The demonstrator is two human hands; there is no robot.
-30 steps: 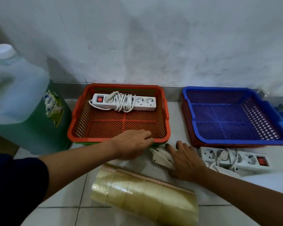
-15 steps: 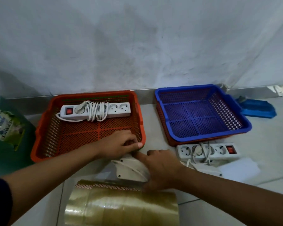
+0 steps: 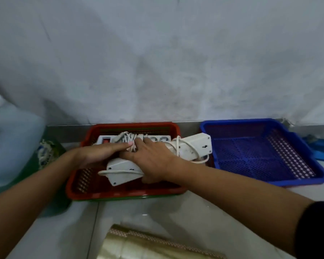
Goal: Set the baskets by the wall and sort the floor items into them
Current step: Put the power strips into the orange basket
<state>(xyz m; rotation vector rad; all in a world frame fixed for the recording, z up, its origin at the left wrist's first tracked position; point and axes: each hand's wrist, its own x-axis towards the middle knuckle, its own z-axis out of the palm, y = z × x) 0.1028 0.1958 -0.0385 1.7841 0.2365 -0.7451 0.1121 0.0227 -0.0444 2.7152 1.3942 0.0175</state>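
White power strip (image 3: pixel 187 149), cord wrapped, is lying tilted over the red basket (image 3: pixel 86 191); right hand (image 3: pixel 153 163) is grasping it; left hand (image 3: pixel 103 153) is resting flat beside, fingers straight; blue basket (image 3: pixel 318 176) is sitting alongside by the wall (image 3: pixel 157 62).

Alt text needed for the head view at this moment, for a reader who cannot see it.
Both hands lower a white power strip, underside up with its cord looped round it, into the red basket by the wall, where another power strip already lies. The right hand grips its middle; the left hand steadies it. The blue basket alongside holds nothing.
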